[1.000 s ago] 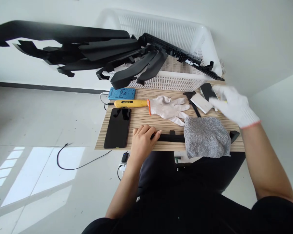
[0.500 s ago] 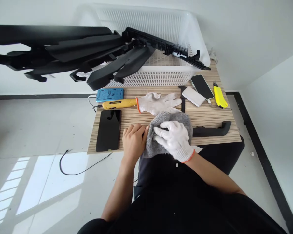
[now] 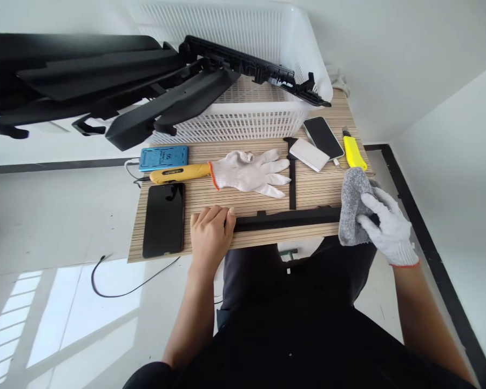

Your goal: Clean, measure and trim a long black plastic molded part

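One strip (image 3: 287, 219) runs from the left hand (image 3: 210, 232), which grips one end, to a cloth (image 3: 351, 208) clutched in the right hand (image 3: 389, 227).

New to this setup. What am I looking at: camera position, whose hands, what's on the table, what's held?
There's no robot: these are a person's own hands, seen by one camera worn on the head, looking forward and down. The bare left hand grips one end of a long black part along the near edge of the table. The right hand, in a white glove, holds a grey cloth around the other end.

Also on the table: two phones, a blue device, a yellow-handled tool, a spare glove, a hammer-like tool, a white block and a yellow cutter. Behind, a white basket holds black plastic parts.
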The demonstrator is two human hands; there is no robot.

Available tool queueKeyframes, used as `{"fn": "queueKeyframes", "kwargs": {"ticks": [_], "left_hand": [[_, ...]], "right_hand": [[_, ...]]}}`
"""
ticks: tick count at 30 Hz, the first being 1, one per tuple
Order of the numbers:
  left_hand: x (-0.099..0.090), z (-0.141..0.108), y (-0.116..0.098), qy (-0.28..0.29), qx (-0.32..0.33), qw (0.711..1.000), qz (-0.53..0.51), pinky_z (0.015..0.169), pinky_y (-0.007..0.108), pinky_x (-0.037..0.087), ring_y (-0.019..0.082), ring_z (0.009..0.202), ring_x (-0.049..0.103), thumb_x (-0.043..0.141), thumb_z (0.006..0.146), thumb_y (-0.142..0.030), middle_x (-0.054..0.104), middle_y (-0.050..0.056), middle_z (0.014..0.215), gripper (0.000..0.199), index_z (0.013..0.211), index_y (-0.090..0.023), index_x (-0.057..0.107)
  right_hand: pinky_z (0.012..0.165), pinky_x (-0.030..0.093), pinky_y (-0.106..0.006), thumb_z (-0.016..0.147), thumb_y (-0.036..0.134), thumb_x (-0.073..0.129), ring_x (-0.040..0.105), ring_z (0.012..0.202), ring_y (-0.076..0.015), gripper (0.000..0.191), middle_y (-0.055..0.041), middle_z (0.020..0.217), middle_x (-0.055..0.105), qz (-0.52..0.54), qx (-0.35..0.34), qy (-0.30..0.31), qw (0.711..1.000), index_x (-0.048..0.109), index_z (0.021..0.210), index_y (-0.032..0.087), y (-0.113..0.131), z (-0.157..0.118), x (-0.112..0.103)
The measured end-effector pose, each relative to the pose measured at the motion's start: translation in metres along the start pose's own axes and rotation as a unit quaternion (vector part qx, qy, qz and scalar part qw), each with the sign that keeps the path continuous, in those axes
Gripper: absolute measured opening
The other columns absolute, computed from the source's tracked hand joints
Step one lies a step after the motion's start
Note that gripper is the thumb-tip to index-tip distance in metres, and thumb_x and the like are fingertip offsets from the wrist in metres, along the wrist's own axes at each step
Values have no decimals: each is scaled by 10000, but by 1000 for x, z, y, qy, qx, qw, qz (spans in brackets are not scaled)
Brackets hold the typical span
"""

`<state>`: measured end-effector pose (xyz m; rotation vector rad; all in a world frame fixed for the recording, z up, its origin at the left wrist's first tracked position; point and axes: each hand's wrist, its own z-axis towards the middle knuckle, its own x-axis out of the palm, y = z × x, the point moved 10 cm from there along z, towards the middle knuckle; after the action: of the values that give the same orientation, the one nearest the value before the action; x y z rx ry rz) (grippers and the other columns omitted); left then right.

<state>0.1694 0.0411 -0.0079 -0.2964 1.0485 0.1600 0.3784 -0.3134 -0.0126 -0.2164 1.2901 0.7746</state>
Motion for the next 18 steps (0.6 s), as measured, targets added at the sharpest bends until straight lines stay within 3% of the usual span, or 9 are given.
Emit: {"fn": "queueKeyframes", "kwargs": {"ticks": [3,7,10,12,15,18], "left_hand": [[2,0,-6,15,17,1000,20,699,362,301,224,731,538,399,1069,-315,637,56,723,418,734,-190,617],[0,-1,-9,15,22,1000,-11,659,338,318,206,690,548,457,1051,-369,642,44,675,428,708,-199,648],[-6,-4,-6,-3,-15,999,-47,553,310,275,165,581,531,476,1036,-342,565,23,542,486,581,-196,564],[-14,-8,-7,-24,-31,998,-56,498,301,229,135,493,483,483,1020,-315,499,9,472,521,514,-190,473],[-34,-15,-15,-66,-17,995,-79,467,285,211,106,419,405,506,985,-260,421,-13,421,515,485,-187,404],[-57,-19,-21,-111,18,989,-99,479,269,255,99,417,377,536,939,-201,419,-25,431,456,500,-189,412]], "right_hand": [[980,520,-500,878,541,613,633,1162,-337,626,-150,1356,588,-54,54,-26,997,576,1443,273,0,5,5],[911,515,-500,927,523,508,666,1017,-346,528,-203,1174,652,-85,127,-82,985,684,1265,157,4,10,1],[933,502,-484,937,514,496,662,1066,-352,465,-211,1144,681,-45,196,-158,967,724,1089,138,8,5,-7],[975,488,-444,937,495,517,659,1109,-315,422,-187,1159,698,40,227,-217,949,719,1064,146,15,-3,-13],[1002,483,-367,893,412,596,665,1090,-231,355,-106,1159,719,228,281,-293,885,695,1118,156,16,-17,-15],[942,508,-329,844,363,644,665,977,-191,286,-39,1010,719,338,348,-318,814,691,1024,146,0,-26,-10]]}}
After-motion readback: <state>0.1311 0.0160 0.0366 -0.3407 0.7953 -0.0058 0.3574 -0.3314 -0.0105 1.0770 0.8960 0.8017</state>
